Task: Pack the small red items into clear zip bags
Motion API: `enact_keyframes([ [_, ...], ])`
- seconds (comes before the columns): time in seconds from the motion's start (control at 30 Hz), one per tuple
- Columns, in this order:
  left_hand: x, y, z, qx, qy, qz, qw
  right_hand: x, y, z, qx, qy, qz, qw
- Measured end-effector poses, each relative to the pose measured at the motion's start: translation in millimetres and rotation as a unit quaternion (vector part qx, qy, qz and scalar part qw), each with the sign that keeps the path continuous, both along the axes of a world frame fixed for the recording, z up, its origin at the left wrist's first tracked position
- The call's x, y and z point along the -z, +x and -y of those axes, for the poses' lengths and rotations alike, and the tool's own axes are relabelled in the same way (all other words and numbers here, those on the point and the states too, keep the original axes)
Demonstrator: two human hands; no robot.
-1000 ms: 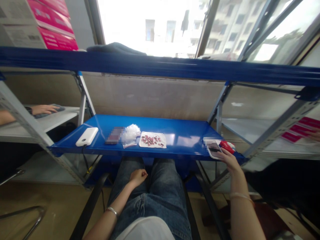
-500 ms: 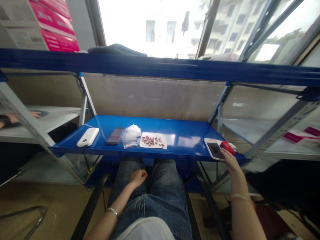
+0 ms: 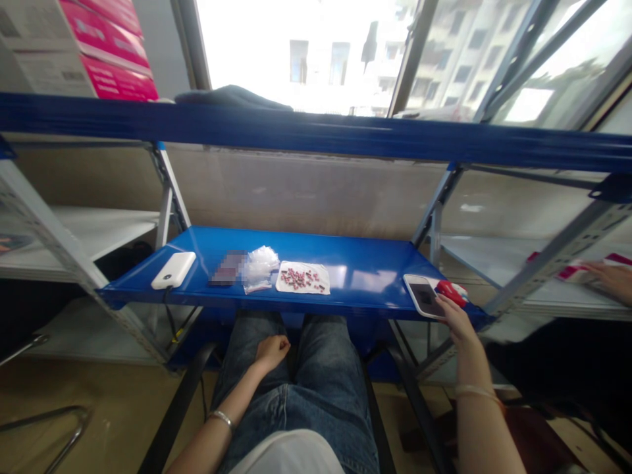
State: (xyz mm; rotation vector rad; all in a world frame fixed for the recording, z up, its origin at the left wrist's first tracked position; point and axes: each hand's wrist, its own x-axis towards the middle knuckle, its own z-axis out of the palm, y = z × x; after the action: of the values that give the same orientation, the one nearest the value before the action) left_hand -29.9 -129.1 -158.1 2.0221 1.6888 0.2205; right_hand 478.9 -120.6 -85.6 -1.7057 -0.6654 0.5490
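Co-worker's hand at right [image 3: 612,280]: come into view since half a second ago, now at the pink boxes [image 3: 567,270].
Co-worker's hand at left [image 3: 4,243]: slipped almost wholly past the edge of view.
Right hand [image 3: 453,318]: unmoved; fingers [image 3: 442,303] extended onto the near right side of the phone [image 3: 423,293]; cannot tell whether pinching or merely resting.
Risk at the fingers: with a push toward the lap, could tip the phone off the tabletop [image 3: 212,238], being so near the front edge.
Risk beside the phone: with an outward swing, could knock the red-and-white item [image 3: 450,291] just beyond.
Phone spot: right end of the tabletop, at the front edge; cannot tell whether overhanging or slightly raised.
Phone look: white-rimmed, dark-screened, round-cornered, face up; too blurred to read.
Left hand [image 3: 272,352]: loosely curled on the thigh, nothing seen inside.
Small reddish pieces [image 3: 296,278]: strewn loose on a white cloth [image 3: 323,270]; could spill with a tug at one corner.
Clear plastic bags [image 3: 261,262]: heaped just left of the cloth; probably light, so easily brushed away.
White device [image 3: 174,270]: near the left end of the tabletop; could be dragged off by a snag on the cable [image 3: 164,308] hanging over the front edge.
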Motion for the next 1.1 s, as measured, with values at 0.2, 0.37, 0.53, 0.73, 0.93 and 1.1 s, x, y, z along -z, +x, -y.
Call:
enact_keyframes([
  [0.2,1.4,-0.1,-0.2,-0.001,-0.002,-0.002,1.000,0.4,-5.8,-0.8,0.018,0.013,0.019,1.000],
  [0.37,1.4,-0.2,-0.3,-0.002,0.001,-0.004,1.000,-5.4,-15.7,1.0,0.028,0.017,-0.002,0.999],
  [0.53,0.9,0.3,-0.5,-0.001,0.005,-0.006,1.000,-7.1,-16.3,1.9,0.017,0.019,0.011,1.000],
  [0.73,0.5,1.4,-1.6,0.005,0.002,-0.005,1.000,-7.7,-19.3,1.5,0.016,0.031,-0.006,0.999],
  [0.93,1.3,3.2,-2.4,0.011,0.000,-0.002,1.000,-11.1,-25.7,2.0,0.027,0.038,-0.010,0.999],
  [1.1,1.3,3.8,-2.3,0.009,-0.001,-0.005,1.000,-7.1,-22.5,0.7,0.009,0.043,0.008,0.999],
])
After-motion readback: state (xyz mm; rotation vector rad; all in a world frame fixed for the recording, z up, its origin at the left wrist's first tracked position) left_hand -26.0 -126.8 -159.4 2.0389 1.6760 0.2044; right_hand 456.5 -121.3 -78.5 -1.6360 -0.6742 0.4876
